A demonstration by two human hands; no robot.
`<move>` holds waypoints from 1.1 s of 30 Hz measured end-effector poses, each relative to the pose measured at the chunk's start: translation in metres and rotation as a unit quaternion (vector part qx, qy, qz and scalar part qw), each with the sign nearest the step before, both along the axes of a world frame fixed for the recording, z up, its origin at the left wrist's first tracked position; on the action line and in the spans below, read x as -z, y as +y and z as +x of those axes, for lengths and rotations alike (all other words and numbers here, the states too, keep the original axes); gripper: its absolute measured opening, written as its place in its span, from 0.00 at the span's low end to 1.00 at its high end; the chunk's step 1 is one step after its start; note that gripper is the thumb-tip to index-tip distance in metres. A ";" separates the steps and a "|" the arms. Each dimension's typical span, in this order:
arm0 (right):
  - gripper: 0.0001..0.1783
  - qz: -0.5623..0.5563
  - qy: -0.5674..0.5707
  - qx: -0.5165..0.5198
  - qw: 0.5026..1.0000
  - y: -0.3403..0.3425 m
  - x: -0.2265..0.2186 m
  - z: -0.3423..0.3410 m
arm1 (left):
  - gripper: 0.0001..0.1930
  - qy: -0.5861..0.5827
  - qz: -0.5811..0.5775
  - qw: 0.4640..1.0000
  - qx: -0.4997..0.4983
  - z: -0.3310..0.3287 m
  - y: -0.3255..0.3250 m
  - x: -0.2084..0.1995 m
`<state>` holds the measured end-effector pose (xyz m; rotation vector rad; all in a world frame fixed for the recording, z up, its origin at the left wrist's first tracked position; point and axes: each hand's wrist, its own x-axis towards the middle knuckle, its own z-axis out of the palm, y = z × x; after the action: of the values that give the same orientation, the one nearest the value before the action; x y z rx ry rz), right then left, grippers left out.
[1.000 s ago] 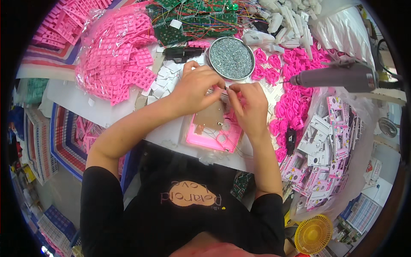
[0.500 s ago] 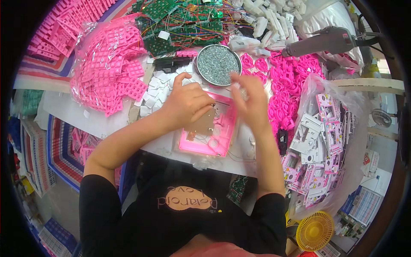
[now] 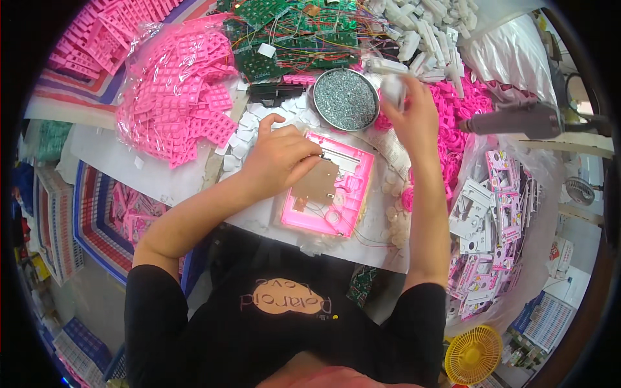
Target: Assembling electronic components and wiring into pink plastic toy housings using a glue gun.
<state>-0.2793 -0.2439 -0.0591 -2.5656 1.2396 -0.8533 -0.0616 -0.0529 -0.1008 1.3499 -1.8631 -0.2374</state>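
A shallow pink plastic case (image 3: 359,216) lies on the white work surface in front of me, with a flat brown board (image 3: 315,182) and thin wires inside it. My left hand (image 3: 279,158) is closed, its fingertips pinching at the board's upper corner, where a small dark bit shows. Past the case's far right corner, my right hand (image 3: 415,119) is raised beside a round metal dish of screws (image 3: 346,99). Its thumb and fingers close round a blurred whitish piece (image 3: 392,92) whose kind I cannot make out.
A grey power screwdriver (image 3: 511,121) hangs at the right. Around the case lie pink keypad parts (image 3: 184,90), white squares (image 3: 242,139), wired green circuit boards (image 3: 297,35), pink rings (image 3: 449,139) and bagged printed panels (image 3: 504,207). A yellow basket (image 3: 473,354) stands lower right.
My right hand has moved from above the case up and right, past the screw dish. My left hand keeps its place on the board. The screwdriver hangs lower in view.
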 end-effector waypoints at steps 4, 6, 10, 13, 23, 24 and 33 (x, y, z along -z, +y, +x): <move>0.32 0.474 -0.254 -0.012 0.843 0.100 -0.029 -0.008 | 0.06 0.010 0.007 1.000 -0.006 0.006 0.006 0.004; 0.27 0.460 -0.162 0.019 0.873 0.115 -0.009 -0.015 | 0.06 0.013 0.002 1.000 0.008 0.003 0.001 0.003; 0.27 0.434 -0.024 0.038 0.900 0.134 -0.023 -0.001 | 0.05 0.001 -0.012 1.000 0.023 0.003 -0.001 0.002; 0.30 0.210 0.040 -0.021 0.977 0.148 -0.031 -0.006 | 0.05 -0.022 -0.018 0.999 0.035 0.003 -0.002 0.002; 0.31 0.085 0.037 -0.199 0.975 0.126 -0.020 -0.018 | 0.05 -0.037 -0.008 0.999 -0.002 0.003 -0.005 0.002; 0.31 0.051 0.050 -0.229 0.971 0.116 -0.011 -0.017 | 0.04 -0.038 -0.001 0.999 0.003 0.004 -0.005 0.000; 0.30 0.143 0.045 -0.254 0.955 0.122 -0.008 -0.008 | 0.04 -0.088 0.086 0.981 0.149 0.018 -0.019 -0.019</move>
<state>-0.2878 -0.1216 -0.0507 -2.5174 0.6055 -0.4164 -0.0440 -0.0722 -0.0818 1.2330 -2.2382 -0.4535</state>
